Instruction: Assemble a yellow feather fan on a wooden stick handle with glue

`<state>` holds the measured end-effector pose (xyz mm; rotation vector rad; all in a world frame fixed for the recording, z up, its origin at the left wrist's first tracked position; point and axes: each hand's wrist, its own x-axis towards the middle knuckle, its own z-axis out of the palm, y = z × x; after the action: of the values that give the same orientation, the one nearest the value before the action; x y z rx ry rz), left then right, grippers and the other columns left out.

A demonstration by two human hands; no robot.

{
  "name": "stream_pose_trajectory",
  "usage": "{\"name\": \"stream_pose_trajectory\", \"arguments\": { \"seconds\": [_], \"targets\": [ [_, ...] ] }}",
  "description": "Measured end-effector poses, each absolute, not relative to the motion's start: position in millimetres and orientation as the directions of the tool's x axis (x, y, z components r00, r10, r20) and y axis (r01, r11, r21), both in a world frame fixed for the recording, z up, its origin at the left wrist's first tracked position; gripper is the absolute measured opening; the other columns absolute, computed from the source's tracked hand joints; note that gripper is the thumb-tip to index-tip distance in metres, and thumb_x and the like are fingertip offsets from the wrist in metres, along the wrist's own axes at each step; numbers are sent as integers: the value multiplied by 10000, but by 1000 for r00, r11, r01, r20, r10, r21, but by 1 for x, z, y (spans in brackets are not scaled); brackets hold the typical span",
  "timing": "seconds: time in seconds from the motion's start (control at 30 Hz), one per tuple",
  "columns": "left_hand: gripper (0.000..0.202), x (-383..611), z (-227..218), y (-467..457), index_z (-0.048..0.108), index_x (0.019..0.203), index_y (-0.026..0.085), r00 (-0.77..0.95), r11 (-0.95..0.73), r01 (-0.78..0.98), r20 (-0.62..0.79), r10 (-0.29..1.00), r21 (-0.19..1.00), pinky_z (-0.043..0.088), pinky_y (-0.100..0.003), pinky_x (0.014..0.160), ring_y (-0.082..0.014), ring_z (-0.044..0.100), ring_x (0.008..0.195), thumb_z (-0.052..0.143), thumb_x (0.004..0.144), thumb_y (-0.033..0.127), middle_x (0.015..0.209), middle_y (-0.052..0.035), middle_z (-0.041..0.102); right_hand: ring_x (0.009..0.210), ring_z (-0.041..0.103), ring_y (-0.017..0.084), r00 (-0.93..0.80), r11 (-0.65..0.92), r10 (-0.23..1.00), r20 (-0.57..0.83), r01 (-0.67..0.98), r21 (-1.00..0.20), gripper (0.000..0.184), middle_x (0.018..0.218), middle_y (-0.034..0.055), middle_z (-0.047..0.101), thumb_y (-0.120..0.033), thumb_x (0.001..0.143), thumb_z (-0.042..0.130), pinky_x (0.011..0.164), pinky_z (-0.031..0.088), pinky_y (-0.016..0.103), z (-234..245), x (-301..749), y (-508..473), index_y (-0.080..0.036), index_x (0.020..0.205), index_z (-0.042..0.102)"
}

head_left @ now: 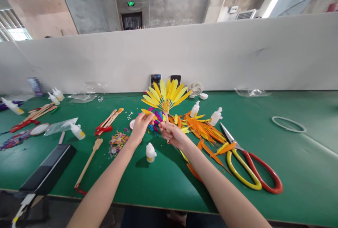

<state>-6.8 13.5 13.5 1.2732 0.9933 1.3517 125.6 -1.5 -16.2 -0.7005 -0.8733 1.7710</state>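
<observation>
My right hand (pixel 173 133) grips the thin wooden handle of a yellow feather fan (pixel 166 96), held upright above the green table (pixel 290 171). My left hand (pixel 141 125) pinches a loose yellow-orange feather (pixel 146 111) just left of the fan's base. Below the fan lie pink and blue feathers (pixel 156 119). A heap of orange and yellow feathers (pixel 203 129) spreads to the right of my right hand. A small white glue bottle (pixel 150 152) stands between my forearms.
Large scissors with yellow and red handles (pixel 248 166) lie at the right. Two glue bottles (pixel 206 113), a small white fan (pixel 195 88), a white ring (pixel 289 124), wooden fan handles (pixel 108 122), confetti (pixel 117 141) and a black box (pixel 47 171) share the table.
</observation>
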Motion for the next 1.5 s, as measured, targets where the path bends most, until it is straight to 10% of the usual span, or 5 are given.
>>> {"name": "stream_pose_trajectory", "arguments": {
  "seconds": [0.2, 0.4, 0.6, 0.93, 1.5],
  "targets": [
    [224, -13, 17, 20, 546, 617, 153, -167, -199, -182, 169, 971, 963, 406, -212, 532, -80, 511, 496, 643, 623, 355, 523, 27, 556, 317, 141, 24, -409, -244, 913, -7, -530, -812, 430, 364, -108, 334, -540, 630, 619, 348, 93, 199, -19, 126, 0, -171, 849, 584],
    [224, -34, 29, 33, 540, 692, 168, -273, -367, -127, 323, 906, 921, 431, -208, 536, -82, 543, 508, 666, 611, 335, 558, 28, 581, 309, 226, 41, -411, -224, 911, 12, -520, -824, 430, 447, -95, 471, -481, 705, 574, 346, 170, 181, -21, 128, 1, -266, 1056, 451],
    [128, -48, 62, 43, 539, 677, 175, -175, -434, 99, 445, 878, 895, 410, -201, 516, -80, 529, 498, 600, 701, 285, 560, 17, 583, 510, 494, 78, -259, -211, 962, -85, -511, -833, 316, 647, -36, 554, -306, 613, 652, 473, 374, 216, -16, 128, 0, -207, 901, 569],
    [56, -37, 97, 39, 555, 669, 196, 111, -505, 324, 498, 860, 800, 400, -219, 588, -101, 527, 590, 603, 688, 218, 615, 15, 582, 404, 330, 44, -164, -144, 984, -64, -544, -827, 320, 584, -56, 539, -274, 531, 665, 386, 188, 198, -14, 124, -1, -218, 801, 504],
    [93, -28, 75, 51, 551, 669, 163, 202, -537, 710, 600, 774, 455, 257, -427, 995, -242, 399, 1096, 636, 664, 200, 1063, -81, 476, 416, 401, 53, -126, -104, 991, -51, -467, -878, 332, 567, -66, 513, -415, 549, 675, 416, 275, 214, -14, 122, -4, -206, 668, 445]
  ]
}}
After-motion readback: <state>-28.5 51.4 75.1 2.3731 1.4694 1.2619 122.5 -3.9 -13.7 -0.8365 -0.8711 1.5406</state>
